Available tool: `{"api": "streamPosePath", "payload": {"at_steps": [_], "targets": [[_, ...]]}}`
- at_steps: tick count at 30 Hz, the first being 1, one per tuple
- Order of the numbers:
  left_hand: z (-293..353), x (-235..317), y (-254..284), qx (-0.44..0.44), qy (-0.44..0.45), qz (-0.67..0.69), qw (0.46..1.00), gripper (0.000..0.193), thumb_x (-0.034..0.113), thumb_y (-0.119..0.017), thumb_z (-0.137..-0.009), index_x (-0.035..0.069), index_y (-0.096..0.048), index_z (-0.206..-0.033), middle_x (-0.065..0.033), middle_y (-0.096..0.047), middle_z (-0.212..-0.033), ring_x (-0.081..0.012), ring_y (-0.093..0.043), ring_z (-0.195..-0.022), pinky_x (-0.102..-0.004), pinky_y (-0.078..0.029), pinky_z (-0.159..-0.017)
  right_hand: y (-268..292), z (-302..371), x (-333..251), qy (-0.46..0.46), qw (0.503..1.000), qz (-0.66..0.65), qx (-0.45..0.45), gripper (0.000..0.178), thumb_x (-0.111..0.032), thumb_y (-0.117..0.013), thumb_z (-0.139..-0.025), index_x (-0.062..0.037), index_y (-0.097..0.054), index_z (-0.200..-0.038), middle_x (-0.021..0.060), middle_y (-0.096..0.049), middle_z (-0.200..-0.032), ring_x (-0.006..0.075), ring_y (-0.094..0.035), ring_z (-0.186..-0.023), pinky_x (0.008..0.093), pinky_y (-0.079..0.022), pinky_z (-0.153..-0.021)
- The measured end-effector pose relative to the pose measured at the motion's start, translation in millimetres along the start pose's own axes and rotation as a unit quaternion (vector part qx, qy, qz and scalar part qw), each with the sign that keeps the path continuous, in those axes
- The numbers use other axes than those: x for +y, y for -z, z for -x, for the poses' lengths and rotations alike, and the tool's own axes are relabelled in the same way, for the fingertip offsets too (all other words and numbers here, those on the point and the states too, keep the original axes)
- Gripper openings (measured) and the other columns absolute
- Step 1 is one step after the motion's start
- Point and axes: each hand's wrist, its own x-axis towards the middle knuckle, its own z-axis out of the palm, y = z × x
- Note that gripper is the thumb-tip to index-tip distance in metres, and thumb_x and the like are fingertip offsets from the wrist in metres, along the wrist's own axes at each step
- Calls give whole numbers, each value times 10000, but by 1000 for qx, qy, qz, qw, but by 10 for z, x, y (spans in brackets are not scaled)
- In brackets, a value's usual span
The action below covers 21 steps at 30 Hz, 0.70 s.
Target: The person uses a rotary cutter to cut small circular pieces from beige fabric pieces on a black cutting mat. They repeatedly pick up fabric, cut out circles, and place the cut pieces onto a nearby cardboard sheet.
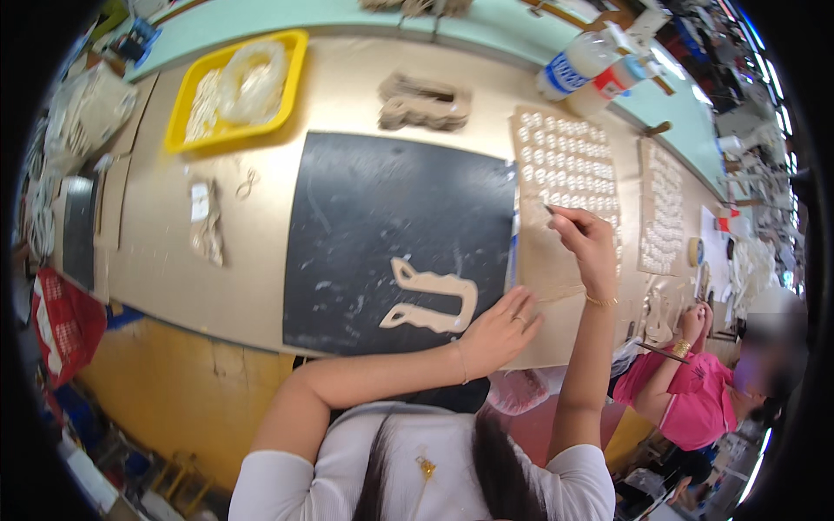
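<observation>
My right hand (586,243) is closed in a pinch on a small dark pointed tool (549,209), held over a tan sheet (547,269) covered with rows of small white loop-like pieces (569,156). What kind of tool it is cannot be made out. My left hand (504,339) lies with fingers extended across the right edge of a black board (382,208), by the sheet's near end. Just left of its fingers, a beige U-shaped cut piece (443,286) with wavy edges rests on the board.
Beyond the board lies a stack of similar beige pieces (426,102). A yellow tray (178,130) holds small pale pieces and a clear plastic bag. Two bottles (578,65) stand at the far right. A co-worker in pink (695,391) sits to the right, near another sheet (662,208).
</observation>
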Motion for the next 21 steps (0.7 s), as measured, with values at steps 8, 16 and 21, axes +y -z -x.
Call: {"api": "streamPosePath", "payload": {"at_steps": [8, 16, 21], "targets": [[689, 33, 297, 70, -26, 136, 988, 369, 198, -605, -832, 27, -679, -1150, -170, -624, -1247, -337, -563, -1241, -487, -367, -1124, -1028, 1079, -523, 128, 978, 133, -93, 194, -128, -749, -877, 2, -769, -1019, 115, -732, -857, 217, -690, -706, 329, -540, -651], [1535, -371, 887, 200, 187, 61, 960, 180, 108, -771, -766, 78, -710, -932, -47, -642, -952, -222, -625, -893, -395, -429, -834, -1626, 1193, -696, 186, 933, 290, -100, 222, -211, -650, -932, -10, -736, -901, 157, -688, -809, 334, -693, -631, 409, -561, -584], [1524, -591, 867, 273, 348, 27, 896, 253, 110, -811, -778, 88, -716, -1011, -44, -625, -1030, -235, -595, -967, -386, -390, -868, -1776, 1190, -717, 176, 920, 334, -105, 229, -207, -650, -935, -1, -724, -869, 163, -687, -818, 337, -690, -606, 406, -557, -559]]}}
